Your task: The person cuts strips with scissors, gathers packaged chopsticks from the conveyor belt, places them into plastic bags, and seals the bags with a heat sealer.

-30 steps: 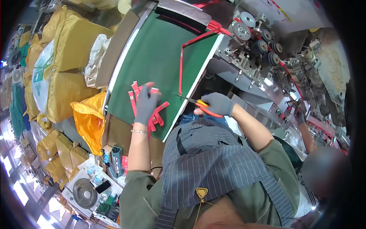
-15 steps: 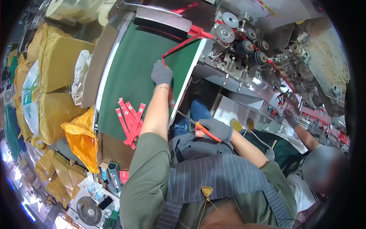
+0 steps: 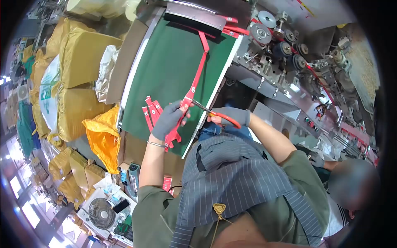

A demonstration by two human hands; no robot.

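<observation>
My left hand [image 3: 168, 120], in a grey glove, pinches the end of a long red strip [image 3: 199, 74] over the green conveyor belt [image 3: 161, 62]. This strip has small white marks and runs back, with a bend, to the dark housing at the belt's far end. My right hand [image 3: 235, 117], also gloved, is closed around the red-orange handles of a pair of scissors [image 3: 223, 118]. Their blades point left and reach the strip just beside my left fingers; whether they touch it I cannot tell. Several short red strips [image 3: 154, 110] lie fanned out, partly hidden behind my left hand.
A metal housing [image 3: 194, 18] spans the belt's far end. Rollers and pulleys [image 3: 285, 49] of a machine stand to the right. Yellow sacks [image 3: 82, 111] and an open orange bag [image 3: 103, 138] are at the left, a fan [image 3: 99, 213] at lower left. Another person [image 3: 353, 184] is at the right.
My left hand has come back toward me, drawing the red strip along the belt. The scissors in my right hand now have their blades at the strip. The view has shifted slightly.
</observation>
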